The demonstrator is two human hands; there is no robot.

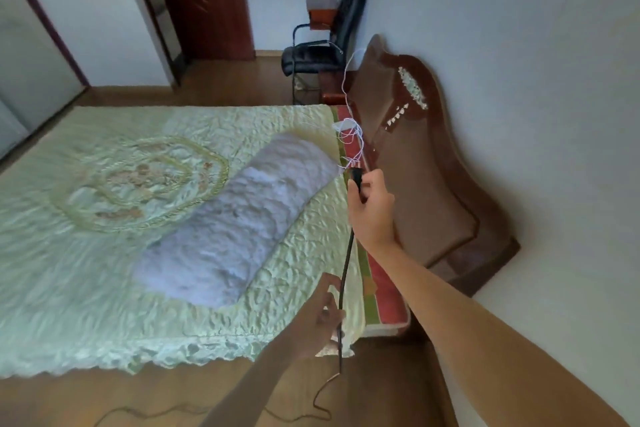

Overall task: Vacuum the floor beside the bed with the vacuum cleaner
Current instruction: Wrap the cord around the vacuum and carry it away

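My right hand (372,204) reaches over the head end of the bed (86,253) and grips a black plug (356,178). A black power cord (346,263) hangs down from the plug. My left hand (323,317) holds that cord lower down, by the bed's near corner. Below it the cord trails in loops across the wooden floor (156,402) beside the bed. A white power strip (344,124) with tangled white cables lies at the top of the mattress, just beyond the plug. The vacuum cleaner itself is out of view.
A white fluffy pillow (239,222) lies on the pale green bedspread. The dark wooden headboard (426,163) stands against the right wall. A black office chair (322,45) and a small wooden desk are at the far side, near a brown door (204,0).
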